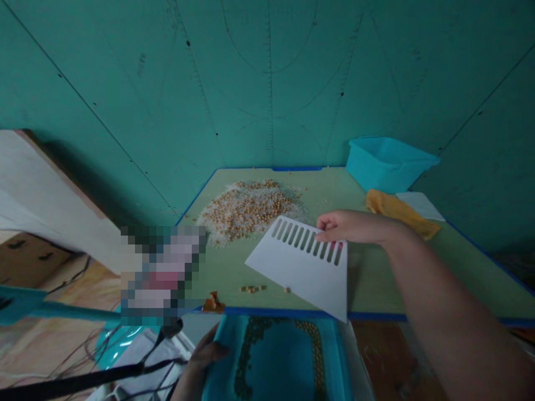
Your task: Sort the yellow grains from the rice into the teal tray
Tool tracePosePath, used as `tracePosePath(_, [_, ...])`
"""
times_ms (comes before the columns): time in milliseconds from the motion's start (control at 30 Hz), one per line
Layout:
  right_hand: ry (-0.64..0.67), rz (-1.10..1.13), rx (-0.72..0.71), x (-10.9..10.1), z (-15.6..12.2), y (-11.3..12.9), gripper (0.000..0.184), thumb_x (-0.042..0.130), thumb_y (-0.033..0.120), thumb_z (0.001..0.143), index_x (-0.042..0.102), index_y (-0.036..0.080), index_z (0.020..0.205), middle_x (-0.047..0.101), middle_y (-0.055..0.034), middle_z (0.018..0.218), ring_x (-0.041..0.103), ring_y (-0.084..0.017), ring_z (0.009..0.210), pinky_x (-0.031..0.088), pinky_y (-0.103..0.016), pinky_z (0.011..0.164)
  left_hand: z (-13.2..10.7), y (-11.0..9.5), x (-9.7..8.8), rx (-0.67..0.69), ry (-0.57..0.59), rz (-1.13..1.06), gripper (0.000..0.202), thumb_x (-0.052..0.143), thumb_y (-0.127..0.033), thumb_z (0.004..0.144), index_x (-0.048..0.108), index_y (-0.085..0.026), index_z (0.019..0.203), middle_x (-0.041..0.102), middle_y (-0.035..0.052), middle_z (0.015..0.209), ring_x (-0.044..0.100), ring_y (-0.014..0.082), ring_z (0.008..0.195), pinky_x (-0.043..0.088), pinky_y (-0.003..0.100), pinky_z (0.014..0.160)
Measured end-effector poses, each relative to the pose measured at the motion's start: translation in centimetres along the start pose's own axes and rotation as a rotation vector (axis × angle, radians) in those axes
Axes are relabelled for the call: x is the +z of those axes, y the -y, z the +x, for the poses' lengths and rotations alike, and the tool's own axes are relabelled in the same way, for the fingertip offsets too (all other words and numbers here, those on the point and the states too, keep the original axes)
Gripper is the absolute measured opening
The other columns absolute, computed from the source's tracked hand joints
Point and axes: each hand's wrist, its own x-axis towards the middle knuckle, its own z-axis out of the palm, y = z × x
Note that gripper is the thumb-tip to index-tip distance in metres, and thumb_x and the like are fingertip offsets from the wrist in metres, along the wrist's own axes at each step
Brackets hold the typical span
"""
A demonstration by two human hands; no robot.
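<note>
My right hand (346, 226) is closed on the slotted top edge of a white plastic scraper (303, 264), holding it tilted above the green table top (371, 278). Behind the scraper lies a heap of yellow grains mixed with white rice (246, 209). A few loose grains (253, 288) sit near the front edge. My left hand (209, 352) grips the left rim of a teal tray (276, 362) held below the table's front edge; dark green beads line the tray.
A teal tub (387, 162) stands at the back right with a yellow cloth (397, 211) and a white sheet (420, 204) beside it. Blue tape edges the table. A small orange scrap (213, 303) lies at the front left corner. Cables and a dark pole (83, 379) cross lower left.
</note>
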Motion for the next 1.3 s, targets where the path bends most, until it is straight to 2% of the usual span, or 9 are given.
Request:
tracePosePath(167, [0.038,0.019,-0.005,0.8,0.4,0.2,0.020,0.053,0.036,0.073,0.046,0.017,0.070,0.056,0.0014,0.060,0.051,-0.009,0.051,0.038,-0.021,0.050,-0.9,0.1,0.2,0.065,-0.100,0.008,0.031,0.063,-0.001,0.041,0.072,-0.019,0.064,0.059,-0.0038,0.037,0.048,0.0144,0.039,0.037,0.027,0.044])
tracePosePath(300, [0.023,0.035,-0.023,1.2,0.8,0.1,0.021,0.054,0.038,0.072,0.046,0.018,0.069,0.055,0.0021,0.058,0.052,-0.010,0.050,0.035,-0.021,0.047,-1.6,-0.1,-0.6,0.048,-0.103,-0.009,0.032,0.066,-0.005,0.042,0.072,-0.020,0.069,0.060,-0.0041,0.042,0.048,0.0152,0.041,0.037,0.028,0.045])
tracePosePath(500, [-0.024,0.098,-0.032,2.0,1.5,0.4,0.020,0.053,0.037,0.074,0.047,0.018,0.076,0.056,0.0008,0.063,0.054,-0.011,0.055,0.039,-0.023,0.052,-1.5,-0.4,-1.6,0.052,-0.137,-0.054,0.020,0.066,-0.001,0.039,0.067,-0.017,0.050,0.050,-0.0062,0.033,0.040,0.0092,0.036,0.031,0.025,0.042])
tracePosePath(700, [-0.129,0.123,-0.119,2.1,2.2,0.1,0.021,0.051,0.034,0.074,0.047,0.017,0.087,0.052,0.0025,0.062,0.050,-0.010,0.054,0.037,-0.023,0.052,-0.3,0.0,-1.9,-0.042,-0.033,-0.023,0.023,0.063,0.001,0.036,0.067,-0.015,0.051,0.044,-0.0068,0.030,0.037,0.0096,0.034,0.028,0.025,0.040])
tracePosePath(767, [-0.162,0.141,-0.138,2.1,2.3,0.1,0.021,0.051,0.031,0.074,0.047,0.017,0.090,0.052,0.0022,0.064,0.049,-0.010,0.055,0.036,-0.022,0.052,-0.5,-0.1,-1.6,-0.057,-0.062,-0.021,0.027,0.063,0.001,0.035,0.069,-0.015,0.055,0.047,-0.0061,0.030,0.038,0.0101,0.034,0.028,0.024,0.040])
tracePosePath(900, [-0.221,0.177,-0.177,2.0,2.6,-0.1,0.021,0.049,0.025,0.074,0.046,0.018,0.093,0.051,0.0015,0.067,0.049,-0.011,0.059,0.035,-0.022,0.054,-1.7,-0.7,-0.6,0.027,-0.184,-0.057,0.023,0.064,-0.001,0.038,0.069,-0.017,0.053,0.057,-0.0030,0.036,0.044,0.0119,0.040,0.033,0.025,0.045])
tracePosePath(1067, [-0.329,0.209,-0.171,2.2,3.1,0.0,0.019,0.046,0.016,0.071,0.048,0.019,0.089,0.053,-0.0019,0.079,0.051,-0.012,0.069,0.038,-0.023,0.061,-2.1,-0.9,-0.2,0.056,-0.099,-0.017,0.024,0.061,0.002,0.044,0.070,-0.016,0.057,0.049,-0.0061,0.034,0.039,0.0104,0.035,0.031,0.026,0.041])
tracePosePath(1167, [-0.410,0.274,-0.183,2.6,3.3,0.4,0.020,0.045,0.017,0.072,0.047,0.021,0.091,0.054,-0.0026,0.086,0.051,-0.013,0.073,0.038,-0.024,0.064,-1.9,-0.8,-0.4,0.092,-0.110,-0.016,0.025,0.062,0.003,0.043,0.070,-0.014,0.058,0.050,-0.0053,0.034,0.040,0.0103,0.036,0.032,0.026,0.042])
tracePosePath(1300, [-0.478,0.347,-0.204,3.1,3.7,0.7,0.017,0.043,0.020,0.076,0.045,0.021,0.092,0.054,-0.0026,0.085,0.051,-0.013,0.072,0.039,-0.024,0.061,-2.0,-0.9,-0.4,0.078,-0.113,-0.021,0.027,0.062,0.002,0.044,0.071,-0.015,0.063,0.052,-0.0043,0.037,0.042,0.0113,0.038,0.034,0.026,0.043])
